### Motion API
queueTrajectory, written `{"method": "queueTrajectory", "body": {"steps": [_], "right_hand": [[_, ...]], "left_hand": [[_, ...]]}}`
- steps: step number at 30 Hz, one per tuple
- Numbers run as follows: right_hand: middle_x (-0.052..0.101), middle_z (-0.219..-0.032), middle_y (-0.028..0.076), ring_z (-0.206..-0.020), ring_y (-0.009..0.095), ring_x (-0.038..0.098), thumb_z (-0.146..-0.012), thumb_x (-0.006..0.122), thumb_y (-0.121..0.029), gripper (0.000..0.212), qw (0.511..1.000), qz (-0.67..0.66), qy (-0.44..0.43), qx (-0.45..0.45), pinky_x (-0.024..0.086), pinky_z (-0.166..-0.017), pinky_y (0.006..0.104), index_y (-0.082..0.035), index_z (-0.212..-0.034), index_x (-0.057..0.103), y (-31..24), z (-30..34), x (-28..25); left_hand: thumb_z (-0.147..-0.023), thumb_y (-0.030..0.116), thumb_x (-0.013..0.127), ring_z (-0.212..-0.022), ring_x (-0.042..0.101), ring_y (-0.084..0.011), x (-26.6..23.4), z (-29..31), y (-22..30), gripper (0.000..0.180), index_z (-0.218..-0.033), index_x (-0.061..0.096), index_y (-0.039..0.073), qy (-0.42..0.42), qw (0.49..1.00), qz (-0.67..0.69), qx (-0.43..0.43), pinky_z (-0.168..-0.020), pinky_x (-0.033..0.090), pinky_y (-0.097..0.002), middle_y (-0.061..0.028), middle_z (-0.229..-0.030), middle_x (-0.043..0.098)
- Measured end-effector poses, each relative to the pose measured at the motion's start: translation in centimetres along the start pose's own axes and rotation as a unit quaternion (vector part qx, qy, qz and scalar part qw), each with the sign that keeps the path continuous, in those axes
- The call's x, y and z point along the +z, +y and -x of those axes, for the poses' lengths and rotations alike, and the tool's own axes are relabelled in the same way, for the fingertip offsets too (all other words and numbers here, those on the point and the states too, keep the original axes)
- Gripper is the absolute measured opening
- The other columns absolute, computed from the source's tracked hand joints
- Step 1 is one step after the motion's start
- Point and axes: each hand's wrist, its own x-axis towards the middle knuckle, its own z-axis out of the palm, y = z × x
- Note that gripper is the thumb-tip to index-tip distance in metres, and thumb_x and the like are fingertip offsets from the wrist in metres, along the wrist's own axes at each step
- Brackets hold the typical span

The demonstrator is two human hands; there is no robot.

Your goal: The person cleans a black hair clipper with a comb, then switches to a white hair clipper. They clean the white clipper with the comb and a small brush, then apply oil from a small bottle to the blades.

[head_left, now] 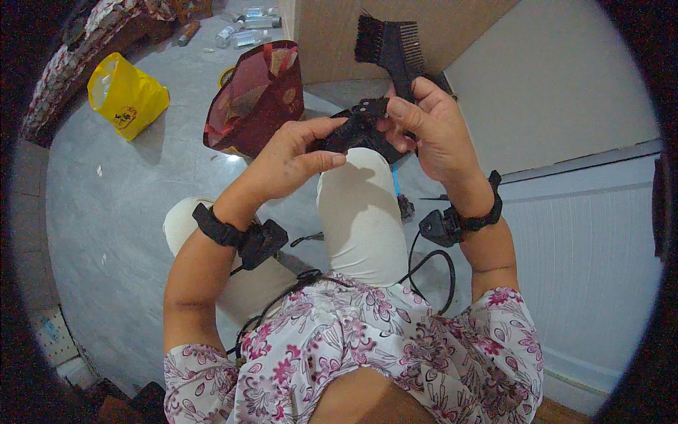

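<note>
"White trouser leg lay below the work?"

"Yes; black bundle at its far end, between both hands."

"Grips?"

"Left hand pinched one end. Right hand pinched the other and also held the black brush."

"Risk?"

"Double duty, I judged: loosening that hand could have dropped the brush. Pale dots on the bundle: too small to identify."

Room: indoors, home-like; exact kind unclear
Floor: smooth grey, clear bottles lying on it
Bags: yellow bag, dark red tote, both on floor
Sides: wood-grain panel, ribbed white panel
</note>
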Motion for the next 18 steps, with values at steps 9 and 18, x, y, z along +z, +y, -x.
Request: {"method": "queueTrajectory", "body": {"steps": [9, 18], "right_hand": [[0.058, -0.071, 0.006, -0.049, 0.007, 0.046, -0.084, 0.059, -0.022, 0.022, 1.000, -0.005, 0.009, 0.019, 0.034, -0.042, 0.0177, -0.004, -0.096, 0.052, 0.28, -0.23, -0.02], [0.056, -0.067, 0.004, -0.046, 0.006, 0.043, -0.086, 0.056, -0.023, 0.018, 0.999, 0.001, 0.032, 0.024, 0.033, -0.041, 0.0179, -0.005, -0.090, 0.052, 0.19, -0.10, 0.17]], "left_hand": [[-0.077, 0.010, 0.063, -0.071, 0.048, -0.0020, -0.37, 0.04, -0.20, 0.038, -0.114, 0.056, 0.004, -0.059, 0.994, 0.084, -0.044, -0.059, 0.039, -0.0165, 0.0046, -0.085, 0.058], [-0.077, 0.013, 0.064, -0.078, 0.052, -0.0053, -0.56, 0.07, 0.07, 0.046, -0.120, 0.050, 0.002, -0.081, 0.990, 0.112, -0.033, -0.070, 0.043, -0.0202, 0.0013, -0.089, 0.060]]}}
